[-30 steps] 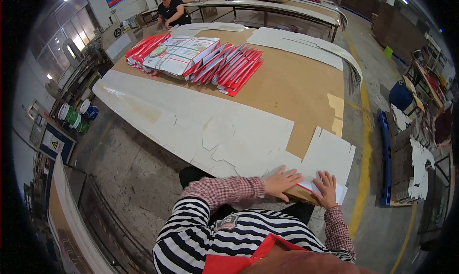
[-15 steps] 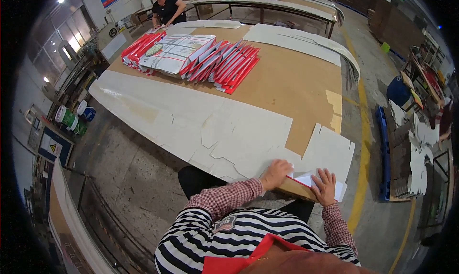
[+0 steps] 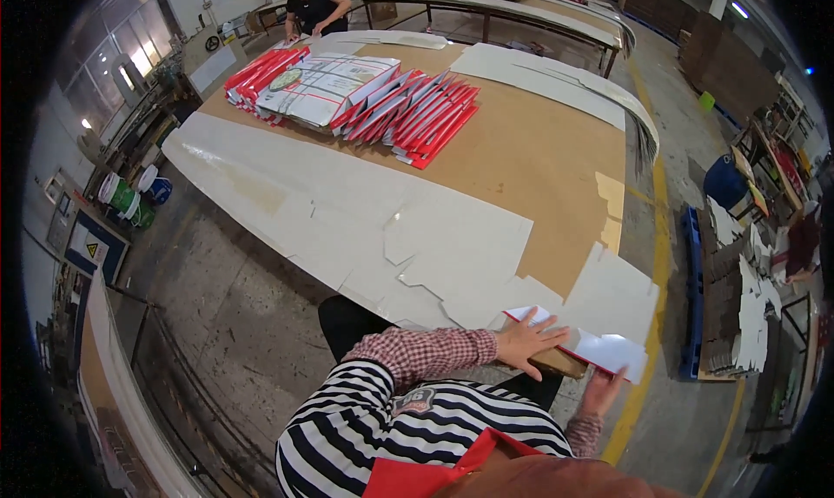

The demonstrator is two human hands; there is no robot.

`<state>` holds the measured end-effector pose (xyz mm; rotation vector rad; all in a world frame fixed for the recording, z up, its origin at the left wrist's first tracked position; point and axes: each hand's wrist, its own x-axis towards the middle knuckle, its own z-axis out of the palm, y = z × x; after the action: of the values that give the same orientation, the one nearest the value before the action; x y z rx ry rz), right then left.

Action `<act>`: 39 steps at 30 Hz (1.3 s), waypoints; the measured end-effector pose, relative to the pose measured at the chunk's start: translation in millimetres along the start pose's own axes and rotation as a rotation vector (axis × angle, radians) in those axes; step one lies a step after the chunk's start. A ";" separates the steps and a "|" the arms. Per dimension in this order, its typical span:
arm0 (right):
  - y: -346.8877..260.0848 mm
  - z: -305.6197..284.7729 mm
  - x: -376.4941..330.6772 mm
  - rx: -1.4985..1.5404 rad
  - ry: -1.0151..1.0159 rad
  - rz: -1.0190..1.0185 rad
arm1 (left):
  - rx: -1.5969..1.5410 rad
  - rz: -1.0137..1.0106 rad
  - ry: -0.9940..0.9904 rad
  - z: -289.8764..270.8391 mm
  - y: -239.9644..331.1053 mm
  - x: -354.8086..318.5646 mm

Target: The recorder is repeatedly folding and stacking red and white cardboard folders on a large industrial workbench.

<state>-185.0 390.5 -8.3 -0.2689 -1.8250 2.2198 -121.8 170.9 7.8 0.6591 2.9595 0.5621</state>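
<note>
Folding step in hand: left hand [image 3: 527,342] flat, fingers spread, pressing the white carton blank [image 3: 599,352]; right hand [image 3: 601,392] cups its near edge from below; next move calls for a firm crease, I judge.

Red-and-white folded cartons [image 3: 356,98] fanned on brown table [image 3: 539,159], blue pallet [image 3: 692,298], paint buckets [image 3: 130,194]

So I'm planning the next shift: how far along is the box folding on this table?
Done: a fanned stack of folded red-and-white boxes at the far end. In hand: the left hand presses flat on one red-edged white blank at the table's near corner, the right hand at its edge. Left: many flat white blanks spread along the table.
</note>
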 end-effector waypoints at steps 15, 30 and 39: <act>-9.9 125.2 2.9 -1.173 -1.263 -0.873 | 0.353 -0.167 0.185 -38.4 -85.4 -118.9; -14.5 131.3 -12.1 -1.140 -1.196 -1.011 | -0.325 -0.327 -0.335 -97.2 -187.5 -48.1; 2.5 163.2 -5.5 -0.755 -1.304 -0.613 | -0.156 -0.717 0.384 -52.5 -144.7 -125.1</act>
<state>-229.1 236.0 21.2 1.7121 -2.6460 1.1133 -73.1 -21.4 1.5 -0.5768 3.1128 0.8870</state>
